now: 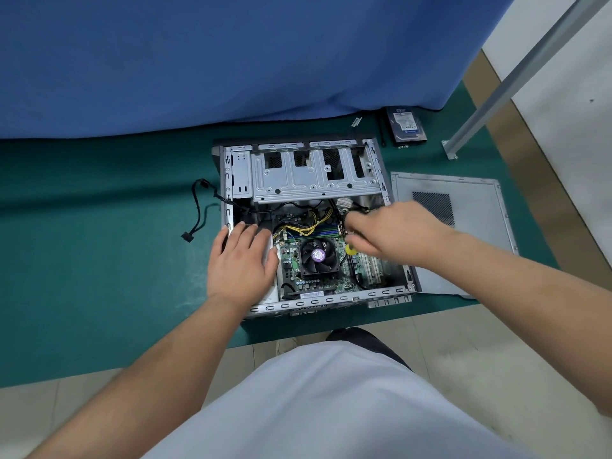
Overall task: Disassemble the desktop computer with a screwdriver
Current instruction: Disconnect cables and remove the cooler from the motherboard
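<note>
An open desktop computer case (308, 180) lies on its side on a green mat, showing the motherboard (291, 260) and a black CPU fan (317, 256). My left hand (240, 260) rests flat, fingers straight, on the silver power supply at the case's left. My right hand (394, 231) reaches into the case's right part and grips a screwdriver, whose yellow handle end (350, 249) pokes out below my fingers. The screwdriver's shaft and tip are hidden by my hand. Yellow and black cables (308, 228) run across the board above the fan.
The removed side panel (470, 233) lies right of the case. A hard drive (406, 124) with small screws beside it sits at the back right. A black cable (198, 210) trails left of the case. A blue cloth (231, 54) hangs behind; a metal leg (496, 94) stands right.
</note>
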{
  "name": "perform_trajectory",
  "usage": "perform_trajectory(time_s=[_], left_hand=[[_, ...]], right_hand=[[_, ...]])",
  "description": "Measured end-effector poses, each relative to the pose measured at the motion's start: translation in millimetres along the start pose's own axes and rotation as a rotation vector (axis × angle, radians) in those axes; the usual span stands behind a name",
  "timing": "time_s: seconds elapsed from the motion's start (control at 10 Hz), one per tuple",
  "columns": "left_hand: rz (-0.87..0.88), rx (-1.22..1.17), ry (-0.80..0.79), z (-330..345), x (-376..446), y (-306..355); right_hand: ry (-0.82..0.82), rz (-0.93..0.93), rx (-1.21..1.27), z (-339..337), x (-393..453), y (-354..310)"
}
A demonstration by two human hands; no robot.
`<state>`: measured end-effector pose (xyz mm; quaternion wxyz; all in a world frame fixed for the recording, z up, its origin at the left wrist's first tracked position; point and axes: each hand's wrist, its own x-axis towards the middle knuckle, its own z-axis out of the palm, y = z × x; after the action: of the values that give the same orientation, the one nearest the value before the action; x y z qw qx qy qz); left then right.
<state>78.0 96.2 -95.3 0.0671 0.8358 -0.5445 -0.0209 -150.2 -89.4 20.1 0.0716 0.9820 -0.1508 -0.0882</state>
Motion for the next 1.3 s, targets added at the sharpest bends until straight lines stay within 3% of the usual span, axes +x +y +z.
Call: perform_trajectory(time_s=[0.1, 0.3, 0.5, 0.6, 0.7, 0.8, 0.9, 1.0, 1.1, 1.2, 1.3], left_hand=[[0.003, -0.008, 0.007, 0, 0, 1], [0.004, -0.006, 0.009, -1, 0, 1], [0.001, -0.001, 0.015, 0, 0, 1], [-0.004, -0.012, 0.020, 0, 0, 1], [-0.005, -0.015, 0.024, 1, 1, 1], [-0.002, -0.013, 0.026, 2, 1, 0], [-0.002, -0.014, 0.027, 2, 1, 0], [-0.001, -0.017, 0.028, 3, 1, 1], [0.000, -0.014, 0.031, 3, 1, 0], [0.001, -0.016, 0.034, 3, 1, 0], [0.002, -0.014, 0.038, 3, 1, 0]], right_hand=[[-0.088, -0.141, 0.131, -3, -3, 5], [0.042, 0.220, 0.187, 8, -7, -2], [0.048, 0.453, 0.576, 10, -8, -12], [0.127, 0.617, 0.828, 9, -11, -24], [0.115, 0.669, 0.677, 9, -12, -30], [0.076, 0.619, 0.179, 12, -11, -31], [0.031, 0.497, 0.222, 8, -9, -25], [-0.063, 0.095, 0.327, -2, -6, -12], [-0.035, 0.109, 0.245, -5, -5, -13], [-0.004, 0.361, -0.006, -3, -2, -19], [-0.034, 0.335, 0.025, 1, -1, -13]])
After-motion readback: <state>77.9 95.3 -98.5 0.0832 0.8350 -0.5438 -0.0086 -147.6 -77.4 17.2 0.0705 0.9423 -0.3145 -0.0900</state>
